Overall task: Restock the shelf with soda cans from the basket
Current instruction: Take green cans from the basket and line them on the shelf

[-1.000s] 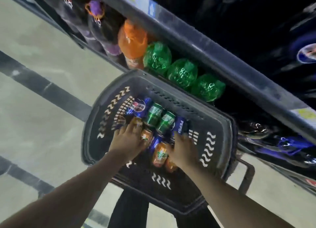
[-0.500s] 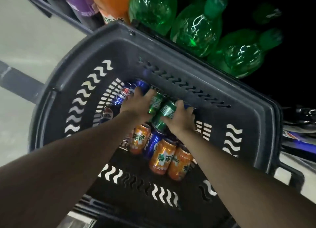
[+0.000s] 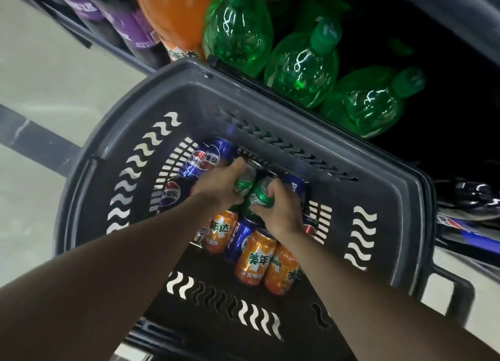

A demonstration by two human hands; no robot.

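Both hands reach down into a dark grey basket that stands on the floor against the bottom shelf. The left hand curls its grip around a green can near the basket's far wall, fingers wrapped over its top side. The right hand has its grip closed around a second green can, which is tilted with its top toward 11 o'clock; the two green cans touch each other.

Blue cans lie at 10 o'clock from the hands, in the basket's far left corner, and another blue can shows just beyond the right hand. Orange cans lie side by side at 6 o'clock from the hands, with a blue can between them.

On the shelf beyond the basket, at 12 to 2 o'clock, stand green bottles; an orange bottle and purple-labelled bottles stand further left.
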